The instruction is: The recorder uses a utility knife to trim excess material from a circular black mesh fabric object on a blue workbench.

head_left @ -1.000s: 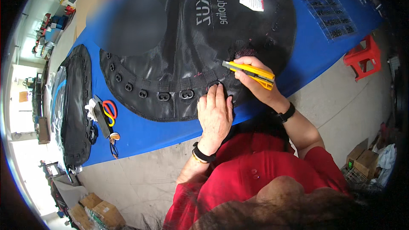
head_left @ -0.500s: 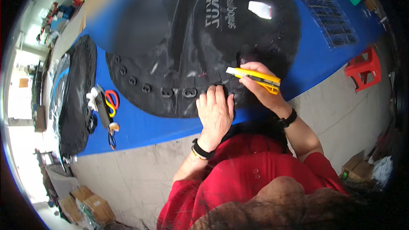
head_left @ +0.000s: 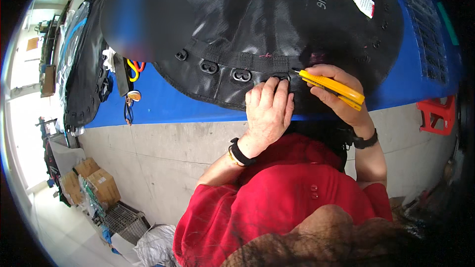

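Observation:
A large round black mesh mat (head_left: 222, 24) lies over the table, with webbing straps and black plastic buckles (head_left: 242, 74) along its near edge. My left hand (head_left: 267, 106) rests on that edge, fingers laid forward and close together, with the fingertips against a partly covered buckle (head_left: 282, 75). In my right hand (head_left: 341, 91) is a yellow utility knife (head_left: 336, 88). Its dark tip points left, close to a stitched strap (head_left: 267, 63) just beyond my left fingertips. Whether the tip touches the strap I cannot tell. Pink marks show on the strap.
Scissors (head_left: 133, 69) with red and yellow handles lie left on the blue table cover (head_left: 163, 106). Another folded black mat (head_left: 81, 91) is farther left. A white label (head_left: 361, 1) sits on the round mat. A red stool (head_left: 438, 113) stands right; cardboard boxes (head_left: 102, 185) are lower left.
My view has shifted, so the mat and table sit differently in it. The knife has come closer to the strap by my left fingertips. My left hand still lies on the mat's edge.

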Motion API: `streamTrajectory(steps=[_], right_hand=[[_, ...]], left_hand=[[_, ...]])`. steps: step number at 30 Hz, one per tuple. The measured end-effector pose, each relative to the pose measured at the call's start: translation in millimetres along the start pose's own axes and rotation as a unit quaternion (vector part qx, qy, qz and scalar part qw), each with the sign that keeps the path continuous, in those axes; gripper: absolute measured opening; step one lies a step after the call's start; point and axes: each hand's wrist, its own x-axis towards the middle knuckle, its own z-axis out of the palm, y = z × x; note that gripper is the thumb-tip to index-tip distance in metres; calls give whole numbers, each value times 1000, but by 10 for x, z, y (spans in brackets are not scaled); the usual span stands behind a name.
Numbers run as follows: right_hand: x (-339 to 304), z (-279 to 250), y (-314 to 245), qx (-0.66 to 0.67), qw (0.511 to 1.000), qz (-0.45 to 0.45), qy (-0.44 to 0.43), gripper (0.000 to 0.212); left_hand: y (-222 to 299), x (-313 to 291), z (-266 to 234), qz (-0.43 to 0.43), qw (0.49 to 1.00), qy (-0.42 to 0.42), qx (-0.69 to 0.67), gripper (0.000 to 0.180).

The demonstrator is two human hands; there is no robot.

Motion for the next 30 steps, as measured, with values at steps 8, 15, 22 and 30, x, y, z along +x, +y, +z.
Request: streamTrajectory(steps=[8, 15, 22, 30], right_hand=[[224, -115, -62, 43, 992, 104, -59, 31], [439, -95, -100, 41, 987, 95, -122, 32], [561, -100, -110, 1, 987, 74, -142, 30], [434, -286, -143, -61, 995, 46, -69, 29]], left_hand=[[-45, -14, 30, 17, 1000, 2, -6, 42], [-66, -10, 37, 26, 1000, 5, -6, 42], [-65, -8, 43, 24, 1000, 12, -11, 42], [-41, -5, 47, 24, 1000, 15, -3, 40]])
